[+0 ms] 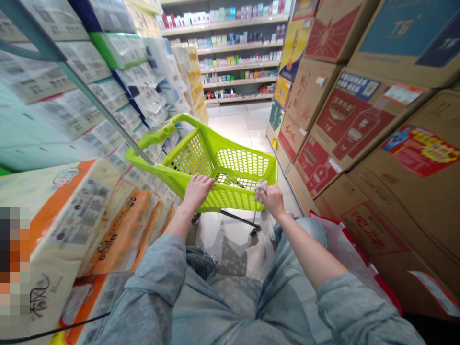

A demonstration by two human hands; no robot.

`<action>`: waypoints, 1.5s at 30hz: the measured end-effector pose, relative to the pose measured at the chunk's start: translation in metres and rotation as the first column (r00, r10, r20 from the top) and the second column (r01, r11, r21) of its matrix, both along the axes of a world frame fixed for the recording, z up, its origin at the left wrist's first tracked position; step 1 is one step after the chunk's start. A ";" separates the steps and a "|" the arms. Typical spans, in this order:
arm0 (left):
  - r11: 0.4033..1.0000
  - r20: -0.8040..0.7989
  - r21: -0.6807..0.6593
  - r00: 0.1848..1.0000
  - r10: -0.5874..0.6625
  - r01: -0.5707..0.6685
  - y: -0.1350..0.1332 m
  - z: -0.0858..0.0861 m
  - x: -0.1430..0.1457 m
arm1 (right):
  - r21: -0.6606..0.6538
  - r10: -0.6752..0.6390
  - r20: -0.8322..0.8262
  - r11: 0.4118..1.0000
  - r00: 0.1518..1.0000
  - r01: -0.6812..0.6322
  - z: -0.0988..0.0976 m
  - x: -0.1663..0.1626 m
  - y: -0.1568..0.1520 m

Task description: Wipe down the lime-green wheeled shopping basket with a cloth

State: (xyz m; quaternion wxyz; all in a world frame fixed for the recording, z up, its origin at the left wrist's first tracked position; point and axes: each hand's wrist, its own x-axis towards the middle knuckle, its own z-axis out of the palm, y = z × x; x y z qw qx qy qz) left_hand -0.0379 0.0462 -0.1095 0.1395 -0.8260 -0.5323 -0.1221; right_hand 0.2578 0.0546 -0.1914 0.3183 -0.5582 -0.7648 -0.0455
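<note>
A lime-green shopping cart (237,196) with a perforated basket stands on the floor in front of my knees, turned sideways, its handle toward the left. My left hand (198,189) is wrapped over the near rim of the basket. Farther right, my right hand (273,198) is closed on a crumpled whitish cloth or tissue (261,190), pressed against the rim near the basket's right corner. The part of the basket floor that shows has nothing lying in it. Black wheels (255,230) show under the cart.
Stacked tissue packs (82,211) rise close on my left, with a grey metal pole (97,103) slanting across. Cardboard cartons (355,120) are piled on my right, beside a red-edged plastic bag (345,239). Shelves of small products (240,48) stand across the aisle's far end.
</note>
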 end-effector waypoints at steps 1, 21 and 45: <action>1.000 -0.008 -0.016 1.000 0.016 -0.017 -0.001 0.001 0.002 | 0.000 -0.003 -0.006 1.000 1.000 0.003 0.000 0.003 0.000; 0.998 0.043 -0.044 0.998 0.054 -0.052 -0.024 0.000 0.046 | -0.031 0.042 0.078 0.999 0.996 -0.040 0.027 -0.076 -0.010; 0.987 -0.063 0.029 0.986 0.157 -0.156 -0.041 0.015 0.032 | -0.037 -0.019 -0.046 0.999 0.999 0.017 0.037 -0.099 -0.012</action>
